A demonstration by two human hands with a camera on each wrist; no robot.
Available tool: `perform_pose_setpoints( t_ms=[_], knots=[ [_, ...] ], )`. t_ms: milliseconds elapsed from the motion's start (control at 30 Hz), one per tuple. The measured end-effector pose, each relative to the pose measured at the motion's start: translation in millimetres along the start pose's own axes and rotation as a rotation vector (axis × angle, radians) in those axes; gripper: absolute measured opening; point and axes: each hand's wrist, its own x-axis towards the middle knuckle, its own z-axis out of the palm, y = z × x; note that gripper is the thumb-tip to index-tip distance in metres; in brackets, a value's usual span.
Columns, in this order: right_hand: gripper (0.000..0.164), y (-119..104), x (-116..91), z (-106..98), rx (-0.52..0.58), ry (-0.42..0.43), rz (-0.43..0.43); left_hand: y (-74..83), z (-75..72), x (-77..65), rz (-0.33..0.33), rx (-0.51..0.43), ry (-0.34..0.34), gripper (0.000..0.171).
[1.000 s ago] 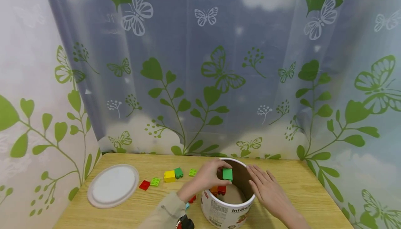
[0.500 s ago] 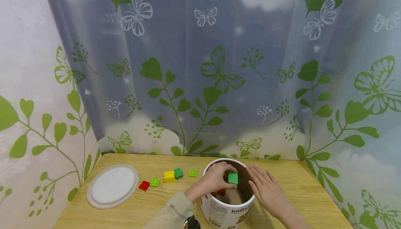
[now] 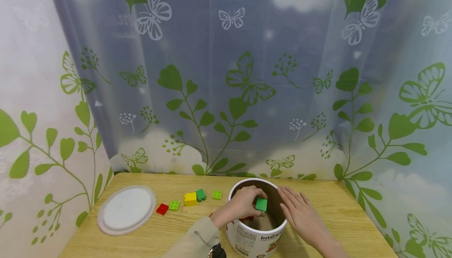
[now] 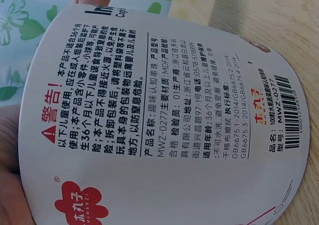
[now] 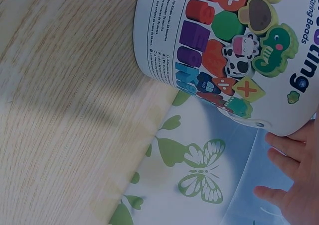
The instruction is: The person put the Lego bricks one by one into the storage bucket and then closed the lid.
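In the head view my left hand [image 3: 243, 202] reaches into the mouth of a round white tub [image 3: 243, 236] and pinches a green building block [image 3: 261, 204] between thumb and fingers. Red blocks [image 3: 248, 218] lie inside the tub, partly hidden by that hand. My right hand [image 3: 303, 218] rests on the tub's right rim with its fingers straight. Printing covers the tub's wall [image 4: 164, 100] in the left wrist view, where only part of the left hand [image 4: 11, 185] shows. The right wrist view has the right hand's fingers [image 5: 286, 158] against the tub's rim.
Left of the tub on the wooden table [image 3: 176, 230] lie a yellow block [image 3: 190, 199], a dark green block [image 3: 200, 195], light green blocks [image 3: 174, 205] and a red block [image 3: 162, 209]. A round white lid [image 3: 127, 209] is farther left. A patterned curtain [image 3: 212, 93] stands behind.
My left hand has moved slightly right and lower into the tub, still holding the green block. The right hand has stayed on the rim.
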Motion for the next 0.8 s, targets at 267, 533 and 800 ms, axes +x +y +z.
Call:
perform_pose_setpoints(
  t_ms=[267, 533, 800],
  knots=[
    [0.048, -1, 0, 0, -0.005, 0.008, -0.005, 0.5, -3.4, -2.7, 0.019, -0.058, 0.077, 0.036],
    [0.049, -1, 1, 0, 0.003, -0.002, 0.002, -2.1, -15.5, -8.5, 0.024, -0.176, 0.156, 0.033],
    [0.048, -1, -1, 1, -0.019, 0.04, -0.015, -11.0, -26.9, -19.2, 0.04, -0.281, 0.241, 0.035]
  ],
)
